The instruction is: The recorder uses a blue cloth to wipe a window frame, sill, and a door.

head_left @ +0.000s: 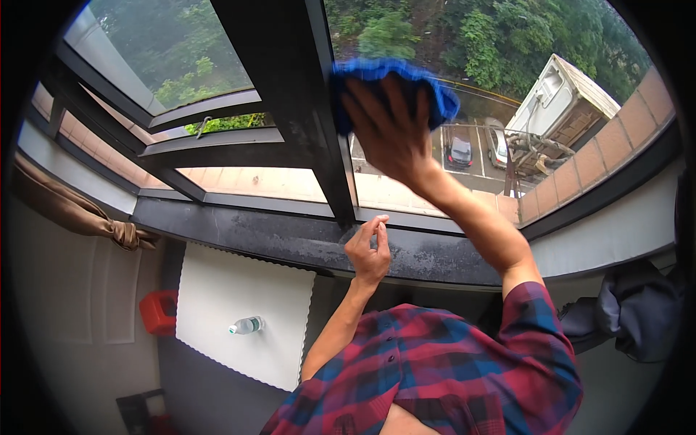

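My right hand [395, 138] presses a blue cloth [441, 101] against the window glass [464, 40], beside the dark upright frame [319, 109]. The fingers spread over the cloth, which bunches around them and is slightly blurred. Lower down, my left hand [370, 250] hovers by the dark window sill [283, 239], near the foot of that frame. Its fingers are curled in with the tips close to the thumb, and nothing shows between them. Whether this hand touches the sill I cannot tell.
To the left, a smaller window panel [167, 65] is tilted open. A clear bottle [248, 325] lies on a white scalloped-edge table [210, 290] below, with a red container [158, 312] beside it. A tied brown curtain [80, 203] hangs left, dark fabric [631, 312] right.
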`<move>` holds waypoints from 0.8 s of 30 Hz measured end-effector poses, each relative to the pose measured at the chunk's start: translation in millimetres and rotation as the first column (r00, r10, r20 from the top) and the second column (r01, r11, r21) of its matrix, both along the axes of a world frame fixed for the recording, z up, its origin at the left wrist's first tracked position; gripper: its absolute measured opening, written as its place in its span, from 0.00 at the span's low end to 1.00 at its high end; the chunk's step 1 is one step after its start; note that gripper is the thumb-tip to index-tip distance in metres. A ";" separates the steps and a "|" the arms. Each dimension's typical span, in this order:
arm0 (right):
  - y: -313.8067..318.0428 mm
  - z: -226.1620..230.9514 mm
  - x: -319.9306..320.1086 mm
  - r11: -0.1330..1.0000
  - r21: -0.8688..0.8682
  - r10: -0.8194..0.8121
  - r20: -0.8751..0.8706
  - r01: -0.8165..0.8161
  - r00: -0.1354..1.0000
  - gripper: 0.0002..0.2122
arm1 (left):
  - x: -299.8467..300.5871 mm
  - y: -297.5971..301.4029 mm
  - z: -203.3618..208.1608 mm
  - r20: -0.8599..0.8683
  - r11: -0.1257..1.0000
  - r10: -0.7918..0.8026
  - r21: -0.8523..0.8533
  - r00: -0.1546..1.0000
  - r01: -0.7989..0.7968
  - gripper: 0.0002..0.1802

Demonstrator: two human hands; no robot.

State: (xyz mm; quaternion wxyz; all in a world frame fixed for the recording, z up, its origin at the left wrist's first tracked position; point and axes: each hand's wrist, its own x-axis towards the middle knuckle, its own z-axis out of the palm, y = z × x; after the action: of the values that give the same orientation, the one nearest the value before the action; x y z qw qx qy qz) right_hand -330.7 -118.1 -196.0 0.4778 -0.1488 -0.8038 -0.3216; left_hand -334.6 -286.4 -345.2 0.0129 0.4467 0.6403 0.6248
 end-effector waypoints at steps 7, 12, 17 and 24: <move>-8.0 -175.8 61.1 0.954 -0.296 0.160 0.367 -0.048 0.916 0.26 | -33.3 31.7 63.1 -0.383 0.961 0.166 0.269 0.909 -0.062 0.21; -3.2 -158.4 104.2 0.945 -0.328 0.133 0.334 -0.017 0.933 0.27 | -53.8 83.9 122.7 -0.659 0.965 0.186 0.263 0.729 -0.008 0.38; 33.5 -65.2 140.2 0.979 -0.194 -0.070 -0.046 0.060 0.997 0.22 | -73.8 128.4 173.9 -0.752 0.938 0.307 0.343 0.583 -0.051 0.39; 78.2 55.5 138.7 0.965 0.096 -0.157 -0.532 0.244 0.832 0.24 | -106.6 176.0 246.8 -0.625 0.630 0.775 0.776 0.089 -0.032 0.22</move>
State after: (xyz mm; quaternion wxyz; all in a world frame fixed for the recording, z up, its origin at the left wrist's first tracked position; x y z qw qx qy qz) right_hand -192.0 -39.9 -140.6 0.6510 -0.2747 -0.5962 -0.3812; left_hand -441.1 -110.4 -98.5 -0.7036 0.4883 0.3797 0.3499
